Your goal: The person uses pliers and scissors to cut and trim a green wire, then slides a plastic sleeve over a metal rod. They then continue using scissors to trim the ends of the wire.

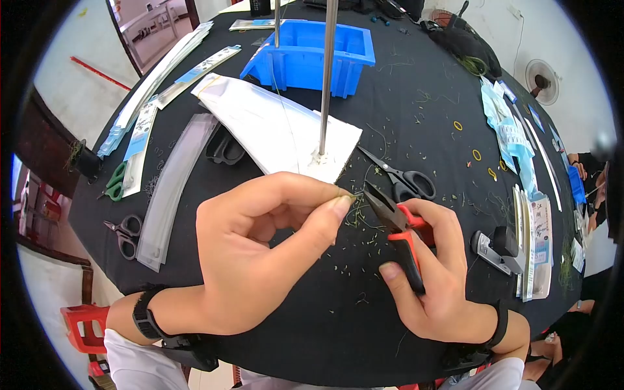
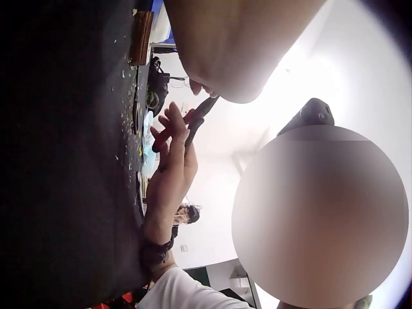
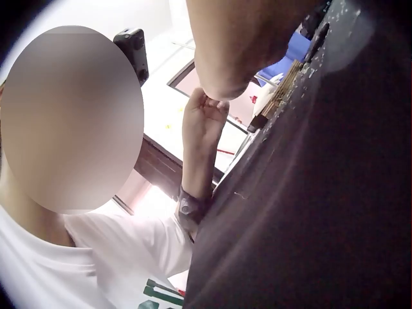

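In the head view the left hand (image 1: 260,253) pinches a small thin greenish piece (image 1: 354,195) between thumb and forefinger. The right hand (image 1: 435,279) holds pliers (image 1: 409,250) with red and black handles, their jaws pointing up and left, close beside the left fingertips. Whether the jaws touch the piece cannot be told. The left wrist view shows the right hand (image 2: 168,174) with the dark pliers (image 2: 194,132). In the right wrist view the left hand (image 3: 205,125) has its fingertips partly hidden behind the nearer hand.
Black scissors (image 1: 413,185) lie just beyond the pliers. A metal rod (image 1: 327,84) rises from a white base (image 1: 325,166), with a blue bin (image 1: 305,58) behind. A stapler (image 1: 497,250) and packets (image 1: 536,250) lie at right; small scissors (image 1: 127,234) at left. Green scraps litter the cloth.
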Demonstrator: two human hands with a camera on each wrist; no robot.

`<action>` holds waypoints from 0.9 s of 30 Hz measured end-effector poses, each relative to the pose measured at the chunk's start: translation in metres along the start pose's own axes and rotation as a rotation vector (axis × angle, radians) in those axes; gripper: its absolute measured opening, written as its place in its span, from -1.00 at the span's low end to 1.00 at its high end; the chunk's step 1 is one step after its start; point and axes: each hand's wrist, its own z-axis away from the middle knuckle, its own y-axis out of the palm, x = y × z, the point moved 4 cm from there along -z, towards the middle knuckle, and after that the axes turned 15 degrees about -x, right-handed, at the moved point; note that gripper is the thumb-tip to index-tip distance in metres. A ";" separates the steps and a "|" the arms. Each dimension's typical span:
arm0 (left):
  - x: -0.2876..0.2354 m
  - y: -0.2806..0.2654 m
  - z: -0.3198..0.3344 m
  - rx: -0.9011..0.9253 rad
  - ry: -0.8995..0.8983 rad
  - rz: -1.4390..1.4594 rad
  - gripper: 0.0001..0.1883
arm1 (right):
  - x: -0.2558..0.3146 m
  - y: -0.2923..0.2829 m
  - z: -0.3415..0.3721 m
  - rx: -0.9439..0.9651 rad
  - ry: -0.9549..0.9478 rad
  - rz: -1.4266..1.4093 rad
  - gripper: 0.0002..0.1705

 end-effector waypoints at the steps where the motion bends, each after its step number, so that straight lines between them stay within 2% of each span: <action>1: 0.000 0.000 0.000 0.001 -0.027 0.005 -0.89 | 0.000 0.000 0.000 -0.003 -0.009 0.014 -0.57; 12: 0.003 0.002 0.001 0.011 -0.129 0.028 -0.88 | 0.002 -0.001 -0.001 -0.023 -0.068 0.086 -0.61; 16: 0.005 0.001 0.001 0.018 -0.119 0.025 -0.88 | -0.001 0.001 0.002 -0.047 -0.056 0.004 -0.64; 22: 0.001 -0.001 0.000 0.068 -0.019 -0.080 -0.87 | -0.005 0.001 0.005 -0.056 -0.023 -0.088 -0.67; 25: -0.002 -0.003 -0.002 0.120 0.134 -0.121 -0.86 | -0.005 -0.001 0.005 -0.025 0.032 -0.113 -0.70; 27: -0.001 -0.003 -0.003 0.109 0.143 -0.120 -0.88 | -0.006 -0.002 0.004 0.006 0.070 -0.145 -0.72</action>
